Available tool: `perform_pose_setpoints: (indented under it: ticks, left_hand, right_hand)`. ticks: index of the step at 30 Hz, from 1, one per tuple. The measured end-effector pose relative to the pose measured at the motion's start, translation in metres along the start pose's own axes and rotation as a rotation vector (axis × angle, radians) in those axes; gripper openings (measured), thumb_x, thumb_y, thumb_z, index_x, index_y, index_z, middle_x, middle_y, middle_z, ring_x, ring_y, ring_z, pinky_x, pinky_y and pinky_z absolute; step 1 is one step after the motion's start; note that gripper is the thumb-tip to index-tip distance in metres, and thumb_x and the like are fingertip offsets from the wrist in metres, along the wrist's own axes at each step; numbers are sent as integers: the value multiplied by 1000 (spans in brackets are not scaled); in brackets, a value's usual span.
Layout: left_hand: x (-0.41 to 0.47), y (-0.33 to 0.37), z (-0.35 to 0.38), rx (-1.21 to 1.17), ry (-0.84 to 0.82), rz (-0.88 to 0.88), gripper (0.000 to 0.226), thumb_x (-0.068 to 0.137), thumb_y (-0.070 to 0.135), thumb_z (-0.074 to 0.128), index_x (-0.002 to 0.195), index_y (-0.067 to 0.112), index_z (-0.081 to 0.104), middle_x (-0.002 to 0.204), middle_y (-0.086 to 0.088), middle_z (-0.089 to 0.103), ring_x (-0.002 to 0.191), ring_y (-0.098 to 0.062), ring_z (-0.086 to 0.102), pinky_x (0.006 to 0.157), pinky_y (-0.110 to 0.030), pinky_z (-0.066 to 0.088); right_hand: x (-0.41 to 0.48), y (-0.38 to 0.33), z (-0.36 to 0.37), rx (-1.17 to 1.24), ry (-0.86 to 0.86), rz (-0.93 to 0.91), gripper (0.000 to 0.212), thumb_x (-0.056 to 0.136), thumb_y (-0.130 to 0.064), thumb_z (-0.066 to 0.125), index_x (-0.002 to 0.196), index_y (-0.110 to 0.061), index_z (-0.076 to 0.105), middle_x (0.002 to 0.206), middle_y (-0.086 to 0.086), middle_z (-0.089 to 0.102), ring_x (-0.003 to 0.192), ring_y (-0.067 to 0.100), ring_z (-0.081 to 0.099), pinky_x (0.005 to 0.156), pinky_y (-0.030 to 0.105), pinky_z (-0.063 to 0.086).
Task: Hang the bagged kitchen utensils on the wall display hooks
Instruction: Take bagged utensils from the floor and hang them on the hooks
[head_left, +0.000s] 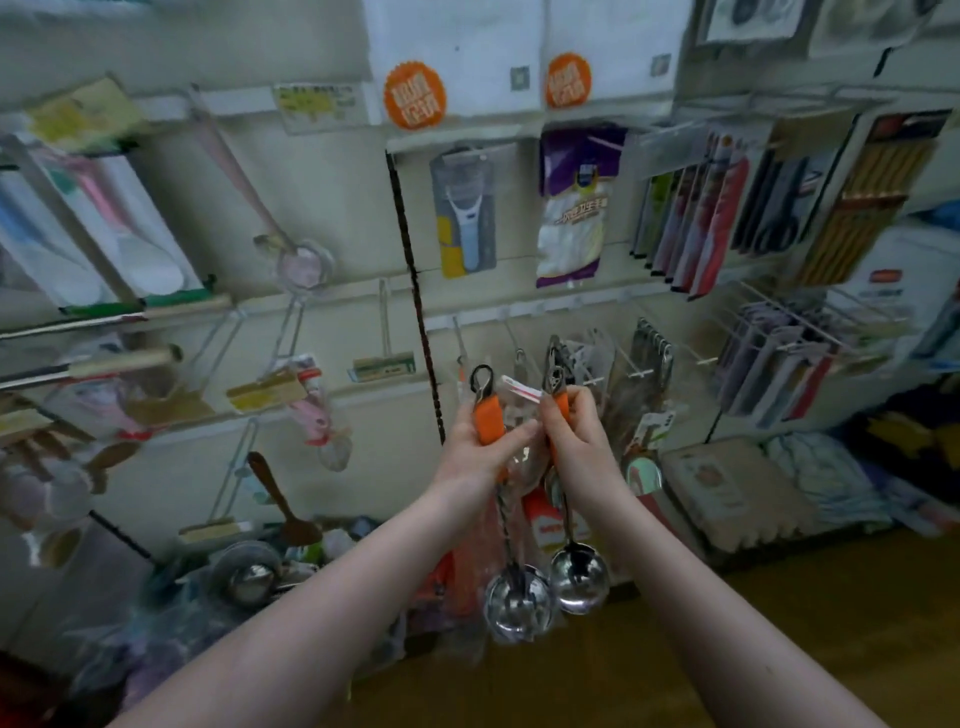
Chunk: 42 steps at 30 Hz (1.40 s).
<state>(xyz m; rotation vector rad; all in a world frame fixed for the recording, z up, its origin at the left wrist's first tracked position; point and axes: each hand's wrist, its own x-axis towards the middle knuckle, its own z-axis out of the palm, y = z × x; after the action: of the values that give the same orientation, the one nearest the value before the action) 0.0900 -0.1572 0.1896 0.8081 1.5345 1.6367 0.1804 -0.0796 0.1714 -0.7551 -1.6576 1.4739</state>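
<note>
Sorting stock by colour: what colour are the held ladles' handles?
Orange ladle handles, clearest in the head view.

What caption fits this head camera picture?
Left hand and right hand hold bagged ladles near the hooks.

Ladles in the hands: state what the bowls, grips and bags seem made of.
Bowls: polished metal, probably stainless steel, mirror reflections. Grips: matte orange, likely plastic or silicone; can't tell which. Bags: thin clear plastic film, glossy and crinkled.

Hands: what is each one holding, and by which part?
The left hand grips one bagged ladle and the right hand grips a second bagged ladle, each by its orange handle near the top.
</note>
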Motion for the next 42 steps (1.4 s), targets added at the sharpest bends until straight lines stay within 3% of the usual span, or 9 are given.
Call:
perform_pose_setpoints:
  ticks: [5,9,13,17,21,25,29,34,42]
  left_hand:
    - [31,-17,-44,13,57,-74,21,87,10,65,107,9,61,79,3,68,60,-1,66,53,-13,48]
    - [53,-39,-77,99,180,-99,18,87,13,66,105,10,64,81,2,67,72,-10,61,59,-16,47]
    - [69,-52,-101,166,231,-105,14,87,12,66,94,23,61,81,-3,67,70,-14,61,54,-24,45]
    - [91,-65,-112,162,286,-175,15,88,9,65,84,23,61,58,9,68,43,-6,54,39,-19,41]
    - [114,-74,-109,160,314,-182,4,88,12,66,89,11,63,68,2,70,60,-5,62,51,-14,47]
    - [132,-80,-101,125,208,-220,2,91,8,60,92,7,60,80,-10,71,67,0,65,55,-11,46]
    - [152,-96,-100,136,304,-283,10,88,1,62,83,9,61,67,2,71,63,-6,67,57,-17,49]
    - [166,-113,-104,176,363,-323,11,83,0,67,82,11,65,81,-1,69,75,-10,66,77,-28,50]
    - [172,-117,-105,132,362,-338,8,86,4,65,90,9,63,83,-2,69,71,-4,66,61,-18,49]
  right_hand:
    - [24,35,31,-105,-48,59,30,101,-29,39,95,-2,51,76,-2,55,72,9,55,72,30,46]
    - [39,64,40,-151,-78,98,21,101,-26,39,88,-16,52,77,-4,56,69,2,56,68,22,44]
    - [60,104,42,-205,-152,202,17,100,-36,39,105,-21,47,95,-6,52,92,15,50,82,28,41]
    - [82,138,44,-222,-198,312,17,100,-36,40,109,-22,43,95,-9,48,97,16,45,82,26,37]
    - [102,153,46,-227,-290,327,20,101,-29,39,117,-19,47,90,-14,50,97,13,50,85,25,36]
    - [126,170,46,-255,-376,348,12,101,-24,40,101,-21,52,86,-11,55,80,3,53,72,16,39]
    - [143,190,48,-288,-511,380,9,100,-25,43,93,-21,47,74,-2,59,62,6,57,68,31,49]
    - [156,199,47,-345,-596,298,3,100,-16,45,101,-19,44,73,-10,52,63,-2,52,64,13,40]
    - [169,197,48,-226,-552,414,17,101,-23,42,85,-22,48,61,-4,61,53,6,59,60,26,48]
